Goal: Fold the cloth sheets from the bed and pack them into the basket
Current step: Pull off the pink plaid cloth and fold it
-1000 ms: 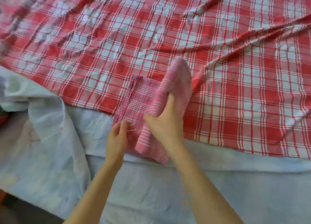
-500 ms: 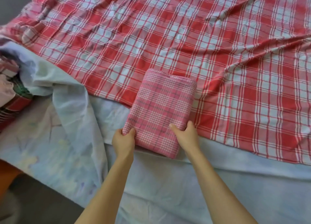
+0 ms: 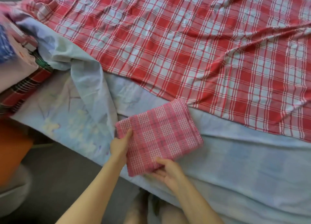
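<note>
I have the folded pink checked cloth point(image 3: 159, 136) in both hands at the near edge of the bed point(image 3: 244, 170): my left hand point(image 3: 119, 147) grips its left side, thumb on top, and my right hand point(image 3: 166, 172) pinches its near corner. This sheet looks fully folded and ready to pack. The large red plaid sheet point(image 3: 193, 55) lies spread and unfolded just beyond the pink cloth, with the pale blue sheet point(image 3: 84, 82) beneath, so most folding remains. I cannot make out the basket; a stack of folded cloths point(image 3: 20, 69) sits far left of the pink one.
</note>
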Demonstrator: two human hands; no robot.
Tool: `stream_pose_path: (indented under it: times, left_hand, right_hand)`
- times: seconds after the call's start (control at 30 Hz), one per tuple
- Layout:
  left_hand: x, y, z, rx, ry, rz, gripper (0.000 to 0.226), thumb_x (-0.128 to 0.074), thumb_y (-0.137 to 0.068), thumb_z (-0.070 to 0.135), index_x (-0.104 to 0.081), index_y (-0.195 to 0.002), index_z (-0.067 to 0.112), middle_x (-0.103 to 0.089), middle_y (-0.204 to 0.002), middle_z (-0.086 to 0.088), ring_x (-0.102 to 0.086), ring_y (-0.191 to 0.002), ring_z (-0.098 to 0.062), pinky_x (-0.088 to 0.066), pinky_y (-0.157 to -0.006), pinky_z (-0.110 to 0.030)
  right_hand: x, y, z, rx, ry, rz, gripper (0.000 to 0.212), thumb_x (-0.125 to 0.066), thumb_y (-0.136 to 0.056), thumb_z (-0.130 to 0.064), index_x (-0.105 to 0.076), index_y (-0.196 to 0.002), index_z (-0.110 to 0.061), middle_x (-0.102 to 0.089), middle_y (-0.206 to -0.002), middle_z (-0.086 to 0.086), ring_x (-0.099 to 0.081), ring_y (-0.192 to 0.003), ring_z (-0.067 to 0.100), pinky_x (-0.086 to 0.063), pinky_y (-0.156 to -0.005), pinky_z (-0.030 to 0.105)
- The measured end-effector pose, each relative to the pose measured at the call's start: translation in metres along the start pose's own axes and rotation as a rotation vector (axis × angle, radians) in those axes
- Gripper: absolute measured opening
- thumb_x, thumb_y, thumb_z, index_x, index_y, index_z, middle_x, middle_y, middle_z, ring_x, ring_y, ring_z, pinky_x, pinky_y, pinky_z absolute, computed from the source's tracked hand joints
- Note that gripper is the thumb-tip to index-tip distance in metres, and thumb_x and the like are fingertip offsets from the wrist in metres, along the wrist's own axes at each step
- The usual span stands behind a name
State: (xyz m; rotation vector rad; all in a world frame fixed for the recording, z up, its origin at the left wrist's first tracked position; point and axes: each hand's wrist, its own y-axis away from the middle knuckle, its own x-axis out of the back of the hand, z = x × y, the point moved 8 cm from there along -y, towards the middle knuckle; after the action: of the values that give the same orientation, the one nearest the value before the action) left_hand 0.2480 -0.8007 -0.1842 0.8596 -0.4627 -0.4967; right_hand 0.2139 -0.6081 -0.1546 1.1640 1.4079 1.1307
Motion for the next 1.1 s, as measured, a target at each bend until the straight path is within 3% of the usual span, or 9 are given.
stream_pose_path:
  times: [0.07, 0.13, 0.23, 0.37, 0.47, 0.57, 0.8, 0.97, 1.1]
  left_hand:
    - [0.003, -0.002, 0.004, -0.049, -0.044, 0.031, 0.057, -0.071, -0.078, 0.047, -0.054, -0.125, 0.02, -0.065, -0.114, -0.004, -0.061, -0.104, -0.025, -0.048, -0.096, -0.046]
    - [0.002, 0.002, 0.008, -0.074, -0.053, 0.08, 0.055, -0.068, -0.075, 0.051, -0.057, -0.12, 0.021, -0.066, -0.111, -0.004, -0.062, -0.102, -0.026, -0.049, -0.094, -0.045]
    - [0.001, 0.011, 0.018, -0.16, -0.216, 0.202, 0.046, -0.059, -0.087, 0.044, -0.058, -0.119, 0.011, -0.065, -0.11, -0.006, -0.061, -0.102, -0.028, -0.048, -0.089, -0.036]
    - [0.006, 0.035, 0.036, -0.237, -0.236, 0.206, 0.025, -0.051, -0.092, 0.028, -0.051, -0.107, 0.007, -0.06, -0.096, -0.005, -0.06, -0.095, -0.028, -0.05, -0.085, -0.042]
    - [0.033, 0.057, 0.068, -0.306, -0.199, 0.206, 0.016, -0.051, -0.091, 0.023, -0.051, -0.097, 0.009, -0.058, -0.085, -0.002, -0.059, -0.085, -0.024, -0.051, -0.079, -0.042]
    - [0.082, 0.077, 0.117, -0.403, -0.161, 0.231, 0.015, -0.051, -0.092, 0.023, -0.051, -0.095, 0.008, -0.059, -0.086, -0.004, -0.058, -0.084, -0.024, -0.049, -0.074, -0.039]
    - [0.236, 0.078, 0.227, -0.511, -0.079, 0.361, 0.03, -0.053, -0.086, 0.044, -0.055, -0.091, 0.014, -0.063, -0.09, -0.006, -0.062, -0.083, -0.024, -0.052, -0.08, -0.042]
    - [0.372, 0.044, 0.333, -0.606, -0.133, 0.507, 0.027, -0.052, -0.094, 0.027, -0.059, -0.084, 0.003, -0.059, -0.08, -0.009, -0.061, -0.078, -0.029, -0.044, -0.063, -0.034]
    - [0.458, -0.004, 0.412, -0.602, -0.267, 0.636, 0.033, -0.05, -0.094, 0.03, -0.057, -0.104, 0.0, -0.062, -0.098, -0.016, -0.06, -0.091, -0.035, -0.044, -0.074, -0.041]
  right_hand:
    - [0.027, -0.009, -0.031, 0.16, -0.078, 0.053, 0.028, -0.063, -0.085, -0.005, -0.059, -0.112, -0.003, -0.067, -0.108, 0.016, -0.065, -0.089, 0.027, -0.055, -0.061, 0.035]
    - [0.049, -0.018, -0.067, 0.293, -0.197, 0.124, 0.041, -0.064, -0.085, -0.008, -0.056, -0.124, -0.006, -0.063, -0.12, 0.013, -0.062, -0.094, 0.024, -0.053, -0.073, 0.038]
    - [0.065, -0.022, -0.097, 0.314, -0.173, 0.196, 0.035, -0.067, -0.081, -0.008, -0.061, -0.116, -0.006, -0.065, -0.111, 0.013, -0.062, -0.093, 0.025, -0.052, -0.086, 0.044]
    - [0.068, 0.007, -0.114, 0.386, -0.099, 0.247, 0.038, -0.069, -0.074, 0.002, -0.064, -0.111, 0.001, -0.068, -0.087, 0.01, -0.064, -0.071, 0.021, -0.054, -0.055, 0.029]
    - [0.047, 0.057, -0.128, 0.516, 0.119, 0.225, 0.029, -0.069, -0.073, 0.003, -0.066, -0.102, 0.003, -0.069, -0.087, 0.012, -0.063, -0.065, 0.018, -0.047, -0.051, 0.021]
    - [-0.008, 0.104, -0.139, 0.631, 0.335, 0.101, 0.019, -0.07, -0.074, 0.005, -0.067, -0.092, 0.001, -0.069, -0.079, 0.01, -0.064, -0.057, 0.014, -0.048, -0.045, 0.017]
    - [-0.197, 0.157, -0.138, 0.764, 0.585, -0.161, 0.015, -0.067, -0.077, 0.006, -0.064, -0.089, -0.004, -0.07, -0.093, 0.013, -0.068, -0.08, 0.023, -0.055, -0.065, 0.029]
    - [-0.368, 0.172, -0.119, 0.814, 0.637, -0.31, 0.02, -0.068, -0.077, 0.008, -0.064, -0.096, 0.0, -0.068, -0.089, 0.008, -0.065, -0.074, 0.016, -0.056, -0.061, 0.02]
    - [-0.478, 0.163, -0.105, 0.83, 0.656, -0.296, 0.031, -0.073, -0.072, 0.001, -0.065, -0.101, 0.005, -0.071, -0.094, 0.014, -0.069, -0.083, 0.026, -0.058, -0.078, 0.039]
